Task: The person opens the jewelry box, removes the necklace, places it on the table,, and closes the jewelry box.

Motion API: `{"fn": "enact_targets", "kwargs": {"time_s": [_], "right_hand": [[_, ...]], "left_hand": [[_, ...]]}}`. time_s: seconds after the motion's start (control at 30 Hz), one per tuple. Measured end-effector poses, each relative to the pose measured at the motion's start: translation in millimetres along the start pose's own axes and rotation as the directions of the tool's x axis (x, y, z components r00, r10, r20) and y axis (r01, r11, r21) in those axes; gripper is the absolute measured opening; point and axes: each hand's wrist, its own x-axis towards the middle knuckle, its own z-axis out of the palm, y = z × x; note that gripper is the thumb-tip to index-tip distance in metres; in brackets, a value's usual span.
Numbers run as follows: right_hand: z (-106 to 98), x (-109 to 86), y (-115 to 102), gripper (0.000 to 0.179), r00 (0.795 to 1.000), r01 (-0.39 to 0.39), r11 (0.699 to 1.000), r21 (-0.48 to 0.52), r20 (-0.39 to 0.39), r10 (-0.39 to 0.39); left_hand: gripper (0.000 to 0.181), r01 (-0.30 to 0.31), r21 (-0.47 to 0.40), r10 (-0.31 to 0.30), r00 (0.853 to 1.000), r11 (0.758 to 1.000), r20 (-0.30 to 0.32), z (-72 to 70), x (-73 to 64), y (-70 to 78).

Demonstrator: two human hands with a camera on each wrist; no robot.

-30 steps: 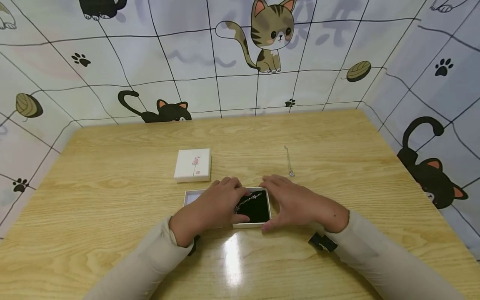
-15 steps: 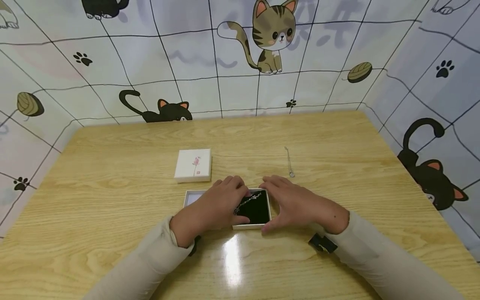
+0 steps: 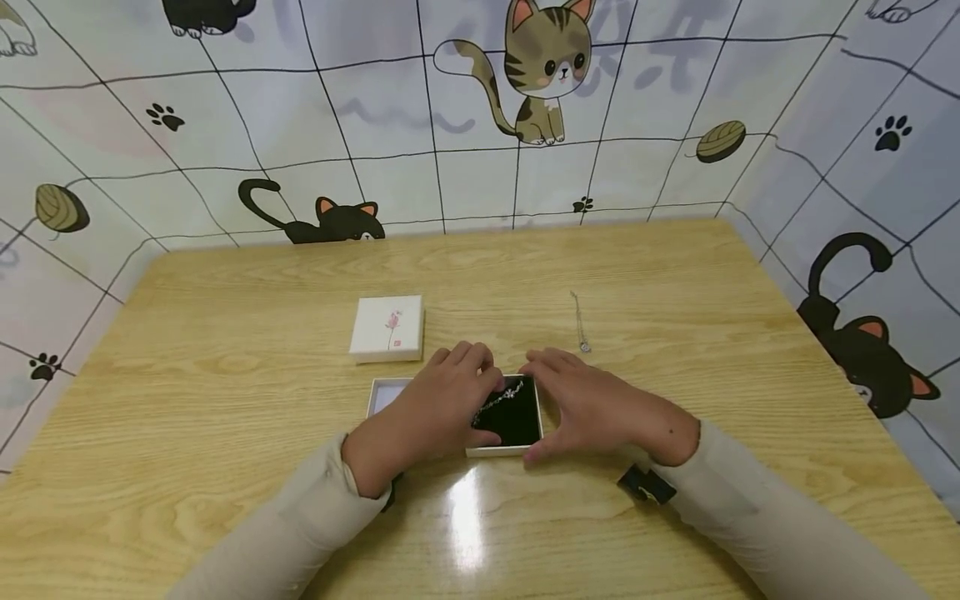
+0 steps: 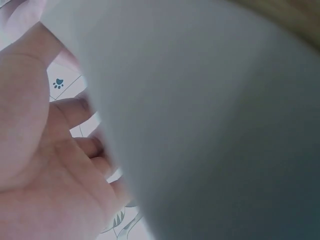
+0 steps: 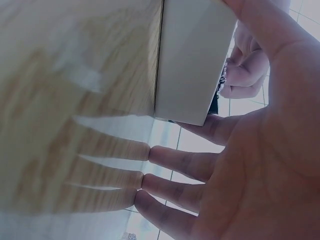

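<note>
A white jewelry box (image 3: 497, 452) sits at the table's middle, with a black cushion pad (image 3: 522, 425) inside. Across the pad lies a silver bracelet (image 3: 512, 392), partly hidden by the left hand. My left hand (image 3: 431, 408) holds the pad between thumb and fingers at its front and back edges; its curled fingers (image 5: 247, 70) also show in the right wrist view. My right hand (image 3: 588, 408) grips the box's right end, thumb at the near corner, index finger at the far one. Under the left hand lies an open white box part (image 3: 382, 393), mostly covered.
A closed white box with a pink flower (image 3: 386, 329) stands behind, to the left. A silver necklace with a pendant (image 3: 579, 325) lies back right on the wooden table (image 3: 225, 400). Cat-printed cloth (image 3: 412, 183) borders the table behind and at the sides.
Both hands keep nearly the same place at the box. The left fingers shift very slightly; the box, bracelet and necklace stay put.
</note>
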Motion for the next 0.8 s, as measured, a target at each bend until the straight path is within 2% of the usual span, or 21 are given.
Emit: {"fn": "enact_targets", "kwargs": {"time_s": [0.37,0.8], "right_hand": [[-0.4,0.0,1.6,0.108,1.000,0.001,1.000,-0.011,-0.002,-0.001],[-1.0,-0.4,0.9,0.108,1.000,-0.004,1.000,0.001,-0.002,0.004]], "left_hand": [[0.058,-0.026,0.059,0.028,0.999,0.998,-0.021,-2.1,1.5,0.1],[0.057,0.013,-0.024,-0.013,1.000,1.000,0.017,-7.8,1.6,-2.0]]}}
